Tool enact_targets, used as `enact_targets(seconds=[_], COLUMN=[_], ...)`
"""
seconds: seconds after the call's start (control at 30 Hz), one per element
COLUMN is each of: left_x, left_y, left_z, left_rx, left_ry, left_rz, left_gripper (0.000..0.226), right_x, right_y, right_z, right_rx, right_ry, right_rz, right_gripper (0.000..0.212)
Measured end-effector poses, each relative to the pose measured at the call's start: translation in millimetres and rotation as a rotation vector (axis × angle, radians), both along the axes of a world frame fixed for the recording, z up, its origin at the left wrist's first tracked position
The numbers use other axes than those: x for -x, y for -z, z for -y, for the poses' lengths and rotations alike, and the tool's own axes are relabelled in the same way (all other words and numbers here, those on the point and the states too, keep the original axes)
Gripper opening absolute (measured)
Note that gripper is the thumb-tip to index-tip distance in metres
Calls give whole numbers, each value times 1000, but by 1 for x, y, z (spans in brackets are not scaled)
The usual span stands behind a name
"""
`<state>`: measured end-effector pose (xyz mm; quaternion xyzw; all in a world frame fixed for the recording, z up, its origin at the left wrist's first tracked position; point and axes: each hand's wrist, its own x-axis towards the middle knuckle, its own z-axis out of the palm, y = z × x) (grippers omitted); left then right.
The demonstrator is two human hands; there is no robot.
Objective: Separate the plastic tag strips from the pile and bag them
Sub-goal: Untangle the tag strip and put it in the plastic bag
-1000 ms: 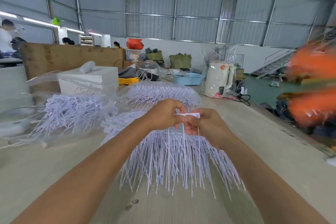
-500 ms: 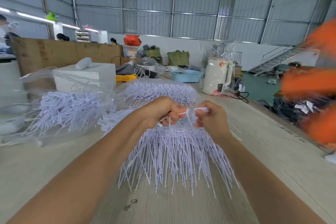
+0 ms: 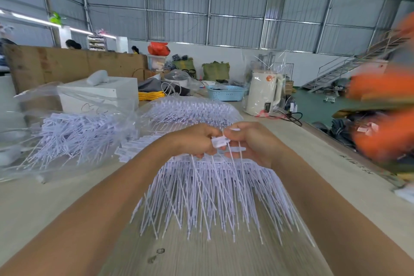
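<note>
both hands pinched one strip: left hand [image 3: 197,141] on its head, right hand [image 3: 253,143] just beside. its tail hung toward us over the pile [image 3: 212,197]; the bag [image 3: 74,132] lay left.

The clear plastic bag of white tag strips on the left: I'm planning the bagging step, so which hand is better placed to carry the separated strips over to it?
Probably the left hand: it pinches the white plastic tag strips, and the clear plastic bag lies on its side, so no crossing over the right hand.
</note>
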<state>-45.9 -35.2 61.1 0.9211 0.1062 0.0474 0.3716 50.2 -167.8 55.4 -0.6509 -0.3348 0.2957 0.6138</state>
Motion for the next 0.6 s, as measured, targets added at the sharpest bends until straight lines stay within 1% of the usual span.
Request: enact_targets(seconds=[0.1, 0.13, 0.17, 0.2, 0.23, 0.3, 0.37, 0.4, 0.47, 0.6], left_x=[-2, -2, -2, -2, -2, 0, -1, -1, -2, -6], left_y=[-3, -3, -2, -1, 0, 2, 6, 7, 9, 14], left_z=[3, 3, 2, 0, -3, -7, -11, -12, -14, -13], left_rx=[-49, -39, -10, 18, 27, -3, 23, 47, 60, 53], left_ry=[32, 29, 13, -17, -48, -68, -59, -56, -62, -125], left_rz=[7, 21, 39, 54, 60, 46, 95, 135, 183, 225], left_gripper=[19, 22, 30, 38, 41, 29, 16, 12, 17, 26], right_x=[5, 6, 6, 5, 3, 1, -1, -2, -4, -5], right_y=[8, 10, 11, 12, 12, 12, 11, 11, 12, 13], right_z=[-5, -6, -6, -6, -6, -5, -6, -6, -8, -7], right_rx=[-32, -48, -69, -97, -127, -168, -183, -181, -140, -55], right_ry=[53, 85, 119, 145, 166, 197, 199, 193, 186, 99], right_rz=[100, 143, 174, 187, 187, 181, 172, 163, 162, 258], right_gripper=[5, 3, 4, 8, 11, 13, 14, 16, 19, 12])
